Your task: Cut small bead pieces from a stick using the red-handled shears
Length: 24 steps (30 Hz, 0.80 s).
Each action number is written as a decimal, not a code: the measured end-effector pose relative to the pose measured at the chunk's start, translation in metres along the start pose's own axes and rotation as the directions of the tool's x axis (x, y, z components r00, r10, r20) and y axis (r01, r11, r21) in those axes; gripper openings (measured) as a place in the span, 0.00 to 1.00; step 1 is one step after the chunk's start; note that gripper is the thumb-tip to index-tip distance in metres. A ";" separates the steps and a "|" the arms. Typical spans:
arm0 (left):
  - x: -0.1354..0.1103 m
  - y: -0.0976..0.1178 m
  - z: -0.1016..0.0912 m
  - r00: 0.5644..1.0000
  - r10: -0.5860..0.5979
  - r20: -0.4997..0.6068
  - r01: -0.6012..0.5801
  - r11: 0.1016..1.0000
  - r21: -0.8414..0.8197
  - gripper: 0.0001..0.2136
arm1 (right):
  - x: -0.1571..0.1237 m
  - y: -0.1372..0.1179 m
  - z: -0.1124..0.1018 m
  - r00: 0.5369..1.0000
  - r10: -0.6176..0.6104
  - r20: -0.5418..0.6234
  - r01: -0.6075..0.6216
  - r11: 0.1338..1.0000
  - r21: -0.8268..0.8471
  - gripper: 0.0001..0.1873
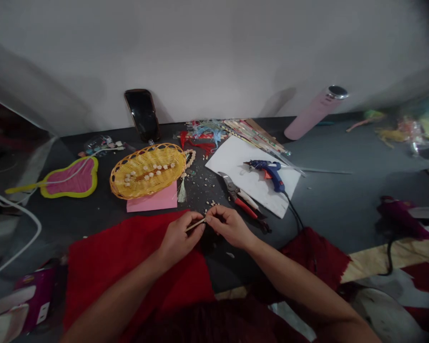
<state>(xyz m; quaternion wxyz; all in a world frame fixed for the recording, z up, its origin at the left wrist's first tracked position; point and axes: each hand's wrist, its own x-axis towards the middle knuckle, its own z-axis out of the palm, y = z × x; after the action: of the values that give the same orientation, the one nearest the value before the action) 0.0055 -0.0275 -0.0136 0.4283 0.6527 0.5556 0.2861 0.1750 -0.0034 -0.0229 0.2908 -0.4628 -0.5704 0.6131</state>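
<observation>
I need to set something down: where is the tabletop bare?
Widest: right of the white sheet, between the pale rod and dark red cloth, apart from a speck. A narrower strip lies between the pink-and-yellow fan and bright red cloth. Crowded: between the wicker basket and pliers, where beads scatter beyond the hands.

A dark phone [143, 115] leans against the pale wall [214, 57] at the back of my tabletop [329, 205], while a pink bottle [311, 114] with a silvery rim stands near the wall to my right. At my left, a white cable [107, 149] crosses a pink paddle [73, 183] edged in yellow, near a clear plastic bag [100, 142]. Nearer me sits a purple box [39, 286]; a blurred purple object [396, 212] lies far right.
</observation>
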 end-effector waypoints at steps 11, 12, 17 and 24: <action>0.002 -0.001 -0.002 0.998 -0.044 0.035 0.047 0.995 -0.092 0.09 | -0.001 -0.005 -0.001 0.996 -0.090 -0.027 0.085 0.986 -0.142 0.10; 0.002 0.000 -0.002 0.998 -0.047 0.043 0.051 0.994 -0.099 0.09 | -0.002 -0.005 -0.001 0.995 -0.100 -0.028 0.095 0.984 -0.153 0.09; 0.003 0.000 -0.003 0.996 -0.060 0.070 0.067 0.991 -0.112 0.10 | -0.002 -0.007 -0.001 0.989 -0.147 -0.015 0.142 0.972 -0.185 0.09; 0.004 -0.006 -0.003 0.986 -0.146 0.081 0.163 0.947 -0.275 0.11 | -0.002 -0.005 -0.003 0.992 -0.129 -0.011 0.126 0.979 -0.162 0.09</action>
<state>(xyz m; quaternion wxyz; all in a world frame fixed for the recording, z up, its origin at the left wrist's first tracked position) 0.0015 -0.0224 -0.0181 0.5540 0.5480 0.5458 0.3080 0.1778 -0.0029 -0.0175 0.2975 -0.4538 -0.6433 0.5402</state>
